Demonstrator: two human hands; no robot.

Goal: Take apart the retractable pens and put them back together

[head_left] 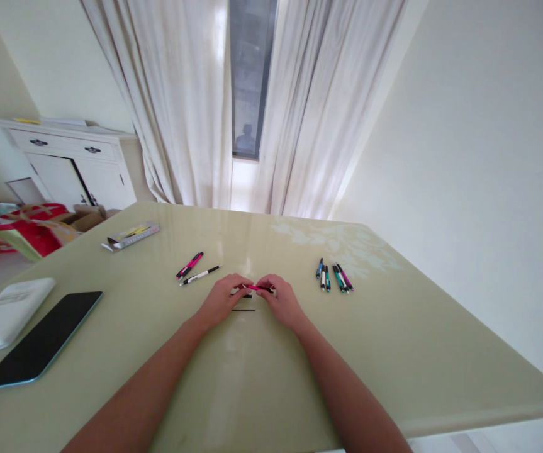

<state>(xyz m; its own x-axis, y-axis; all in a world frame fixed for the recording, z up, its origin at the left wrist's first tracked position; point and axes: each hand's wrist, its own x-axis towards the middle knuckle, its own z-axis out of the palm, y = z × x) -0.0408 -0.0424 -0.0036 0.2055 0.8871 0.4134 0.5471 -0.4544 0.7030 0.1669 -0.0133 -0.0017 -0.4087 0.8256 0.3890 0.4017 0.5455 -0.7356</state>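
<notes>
Both hands meet over the middle of the table, each pinching one end of a pink pen (254, 287). My left hand (226, 296) grips its left end and my right hand (278, 297) its darker right end. Just below the fingers lie a thin dark refill (243, 310) and a small black piece (248, 296), partly hidden by my left hand. Left of the hands rest a white pen (200, 275) with black ends and pink-and-black pens (189, 266). To the right are several blue, white and teal pens (323, 277) and another group with a purple pen (345, 277).
An opened pen box (134, 235) lies at the far left of the pale green table (375, 352). Nearer, a dark-screened phone (42, 340) sits beside a white device (9, 314). Behind stand a white cabinet (63, 151) and curtains (181, 94).
</notes>
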